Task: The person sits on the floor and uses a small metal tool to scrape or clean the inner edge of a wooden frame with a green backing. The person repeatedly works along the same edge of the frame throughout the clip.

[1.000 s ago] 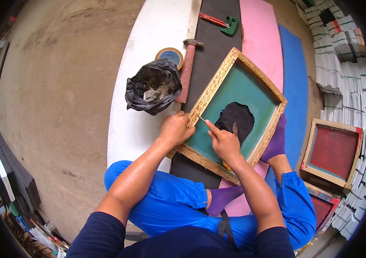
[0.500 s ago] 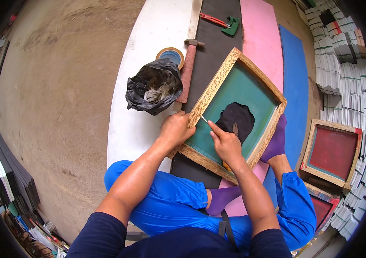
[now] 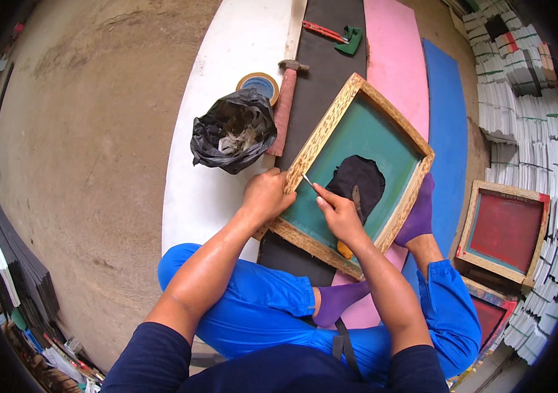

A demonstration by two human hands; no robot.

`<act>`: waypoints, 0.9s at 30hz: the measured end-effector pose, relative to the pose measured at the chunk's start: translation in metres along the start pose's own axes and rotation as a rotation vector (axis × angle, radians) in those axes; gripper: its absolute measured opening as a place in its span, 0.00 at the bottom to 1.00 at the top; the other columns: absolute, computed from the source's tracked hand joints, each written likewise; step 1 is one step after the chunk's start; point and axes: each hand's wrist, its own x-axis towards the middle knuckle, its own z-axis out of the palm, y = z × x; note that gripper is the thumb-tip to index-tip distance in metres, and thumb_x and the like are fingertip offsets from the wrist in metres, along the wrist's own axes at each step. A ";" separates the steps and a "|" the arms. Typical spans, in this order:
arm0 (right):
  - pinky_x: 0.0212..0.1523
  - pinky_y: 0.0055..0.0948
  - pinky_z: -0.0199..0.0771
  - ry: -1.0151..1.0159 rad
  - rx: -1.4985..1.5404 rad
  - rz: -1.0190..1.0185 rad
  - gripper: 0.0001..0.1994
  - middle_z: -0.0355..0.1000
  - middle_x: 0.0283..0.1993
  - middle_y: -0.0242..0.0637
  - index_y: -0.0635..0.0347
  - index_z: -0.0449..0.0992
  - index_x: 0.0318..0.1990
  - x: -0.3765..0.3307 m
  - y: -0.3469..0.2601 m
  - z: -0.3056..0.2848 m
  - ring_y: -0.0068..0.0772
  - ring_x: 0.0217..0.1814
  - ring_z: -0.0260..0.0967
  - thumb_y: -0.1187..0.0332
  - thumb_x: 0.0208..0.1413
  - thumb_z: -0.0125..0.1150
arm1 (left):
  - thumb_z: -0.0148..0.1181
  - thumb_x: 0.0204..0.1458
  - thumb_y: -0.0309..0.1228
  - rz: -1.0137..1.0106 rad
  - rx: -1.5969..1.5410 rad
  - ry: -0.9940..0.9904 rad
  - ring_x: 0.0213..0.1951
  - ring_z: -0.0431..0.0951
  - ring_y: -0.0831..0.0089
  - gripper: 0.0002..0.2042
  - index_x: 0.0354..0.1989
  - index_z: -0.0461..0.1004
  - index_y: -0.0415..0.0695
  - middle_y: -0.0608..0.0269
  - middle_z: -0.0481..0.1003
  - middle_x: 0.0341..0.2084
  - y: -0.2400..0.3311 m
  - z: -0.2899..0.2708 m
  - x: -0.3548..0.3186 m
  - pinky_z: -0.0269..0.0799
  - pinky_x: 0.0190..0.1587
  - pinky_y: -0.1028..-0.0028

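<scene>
Two hands — left hand, right hand — on one green-meshed frame

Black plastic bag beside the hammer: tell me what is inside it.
The black plastic bag lies open, showing crumpled pale and grey scraps near its mouth. What kind of scraps cannot be made out, and anything deeper is covered by the bag's folds.

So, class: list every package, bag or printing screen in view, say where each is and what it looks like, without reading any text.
Wooden-framed screen, green mesh with a black patch, under both hands.
Second framed screen, red mesh, on the right.
Black plastic bag, crumpled and open, on the white board.
Tape roll, round, tan rim with a blue centre, beside the bag.
Stacked paper bundles, far right.
</scene>
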 end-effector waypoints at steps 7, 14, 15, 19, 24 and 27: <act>0.25 0.25 0.63 -0.112 0.534 0.282 0.20 0.70 0.28 0.24 0.49 0.77 0.69 -0.001 0.001 0.003 0.16 0.21 0.58 0.57 0.74 0.58 | 0.72 0.47 0.40 -0.017 -0.020 -0.041 0.38 0.84 0.49 0.18 0.38 0.82 0.36 0.49 0.79 0.34 0.001 -0.003 0.003 0.81 0.43 0.55; 0.24 0.26 0.68 -0.161 0.487 0.498 0.19 0.73 0.28 0.26 0.45 0.77 0.69 0.002 -0.034 -0.013 0.21 0.24 0.68 0.60 0.74 0.57 | 0.73 0.48 0.42 -0.074 -0.024 -0.071 0.39 0.84 0.49 0.19 0.38 0.82 0.37 0.49 0.79 0.36 0.001 -0.004 0.000 0.81 0.44 0.54; 0.27 0.31 0.71 -0.123 0.380 0.362 0.19 0.77 0.31 0.32 0.45 0.78 0.68 0.003 -0.026 -0.013 0.28 0.27 0.73 0.60 0.74 0.57 | 0.73 0.48 0.42 -0.079 -0.030 -0.076 0.39 0.84 0.49 0.19 0.39 0.82 0.37 0.49 0.79 0.37 0.003 -0.005 0.002 0.81 0.44 0.55; 0.42 0.50 0.80 0.028 -0.182 0.077 0.17 0.82 0.39 0.52 0.39 0.80 0.64 -0.001 -0.038 -0.018 0.54 0.40 0.81 0.59 0.71 0.57 | 0.76 0.46 0.42 -0.118 -0.071 -0.041 0.40 0.84 0.49 0.24 0.48 0.84 0.39 0.49 0.79 0.36 0.008 -0.006 0.002 0.80 0.44 0.54; 0.45 0.53 0.80 0.132 -0.382 0.103 0.17 0.82 0.36 0.55 0.38 0.81 0.62 -0.005 -0.070 -0.024 0.61 0.41 0.81 0.57 0.70 0.57 | 0.74 0.49 0.45 -0.116 -0.038 -0.058 0.40 0.84 0.51 0.24 0.48 0.82 0.42 0.52 0.78 0.40 0.008 -0.007 0.002 0.82 0.44 0.55; 0.44 0.54 0.80 0.165 -0.389 0.063 0.17 0.81 0.34 0.55 0.37 0.81 0.62 -0.003 -0.059 -0.019 0.61 0.40 0.81 0.57 0.70 0.57 | 0.74 0.49 0.45 -0.105 -0.041 -0.072 0.40 0.84 0.51 0.24 0.50 0.82 0.41 0.52 0.78 0.40 0.007 -0.006 0.002 0.82 0.44 0.55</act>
